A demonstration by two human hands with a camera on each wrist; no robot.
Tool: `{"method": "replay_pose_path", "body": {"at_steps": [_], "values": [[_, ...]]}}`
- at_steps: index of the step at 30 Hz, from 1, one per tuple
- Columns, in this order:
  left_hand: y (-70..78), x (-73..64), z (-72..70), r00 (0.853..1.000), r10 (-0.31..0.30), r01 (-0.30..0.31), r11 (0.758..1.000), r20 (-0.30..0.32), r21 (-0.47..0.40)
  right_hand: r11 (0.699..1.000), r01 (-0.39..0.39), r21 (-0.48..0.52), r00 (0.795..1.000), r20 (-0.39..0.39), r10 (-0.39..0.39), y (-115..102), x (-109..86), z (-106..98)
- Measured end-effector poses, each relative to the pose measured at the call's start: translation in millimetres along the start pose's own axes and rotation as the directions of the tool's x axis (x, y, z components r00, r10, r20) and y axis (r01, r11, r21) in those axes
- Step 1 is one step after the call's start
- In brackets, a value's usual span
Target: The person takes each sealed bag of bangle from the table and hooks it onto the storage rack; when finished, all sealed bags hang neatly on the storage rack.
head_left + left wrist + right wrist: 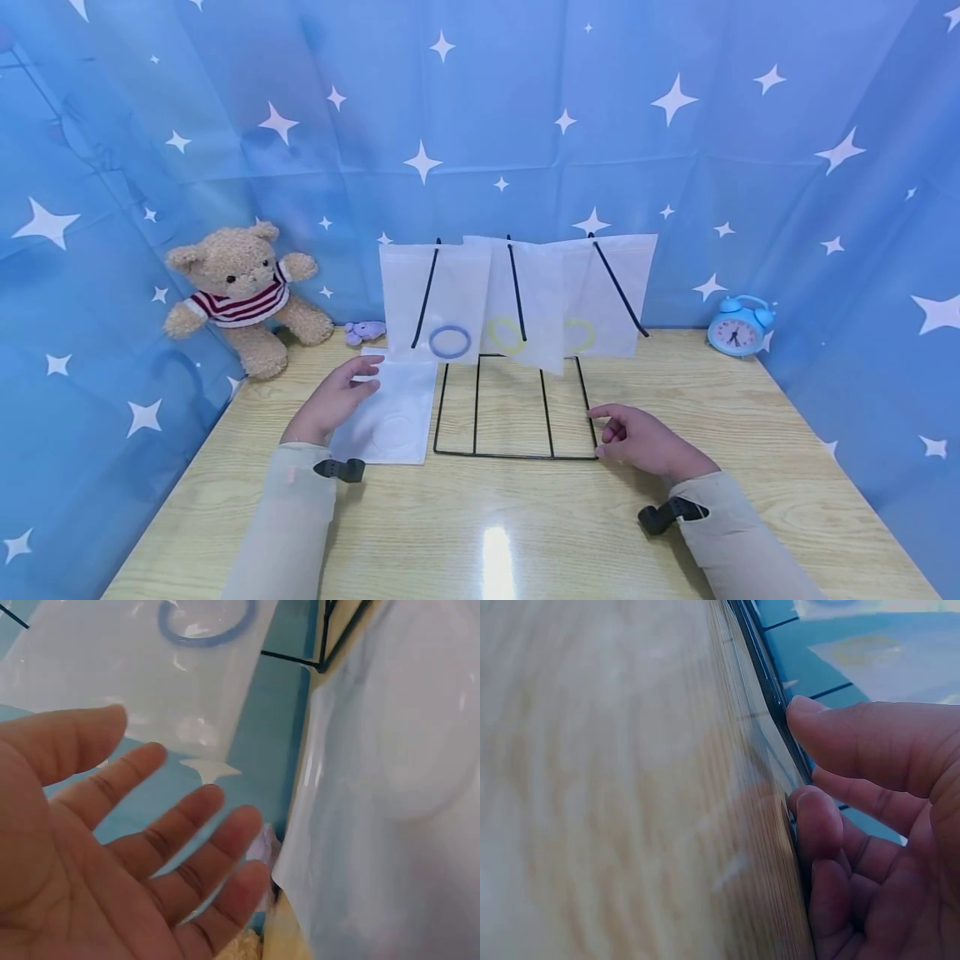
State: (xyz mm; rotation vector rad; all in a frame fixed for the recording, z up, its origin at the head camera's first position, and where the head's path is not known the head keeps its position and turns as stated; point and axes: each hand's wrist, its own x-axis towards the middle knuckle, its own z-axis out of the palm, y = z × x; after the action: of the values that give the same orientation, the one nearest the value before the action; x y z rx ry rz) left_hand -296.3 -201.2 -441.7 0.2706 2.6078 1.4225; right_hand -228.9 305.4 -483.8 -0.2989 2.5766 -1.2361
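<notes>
A black wire rack (pixel 513 456) stands on the table, its upper prongs carrying translucent plastic bags. The left bag (pixel 405 292) shows a blue ring (pixel 450 342), the middle bag (pixel 540 292) a yellow-green ring (pixel 506 334), and the right bag (pixel 630 275) a pale yellow ring (pixel 579 336). Another bag (pixel 382 396) lies flat left of the rack, with a faint pale circle on it. Over this bag's left edge hovers my left hand (pixel 333 402), fingers spread, holding nothing. My right hand (pixel 648 440) touches the rack's right base bar with thumb and index fingertips, the other fingers bent.
A teddy bear (pixel 242 308) in a striped sweater sits at the table's back left. Beside it lies a small purple plush toy (pixel 365 332). At the back right stands a blue alarm clock (pixel 738 327). A blue star-patterned curtain (pixel 495 100) surrounds the wooden table (pixel 420 533).
</notes>
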Motion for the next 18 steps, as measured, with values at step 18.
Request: {"method": "replay_pose_path", "body": {"at_steps": [18], "values": [[-28.1,-0.6,-12.4,0.975,-0.223,0.22,0.967,0.009,0.131,1.0,-0.007,-0.009,1.0,-0.006,0.007,0,-0.3,0]]}}
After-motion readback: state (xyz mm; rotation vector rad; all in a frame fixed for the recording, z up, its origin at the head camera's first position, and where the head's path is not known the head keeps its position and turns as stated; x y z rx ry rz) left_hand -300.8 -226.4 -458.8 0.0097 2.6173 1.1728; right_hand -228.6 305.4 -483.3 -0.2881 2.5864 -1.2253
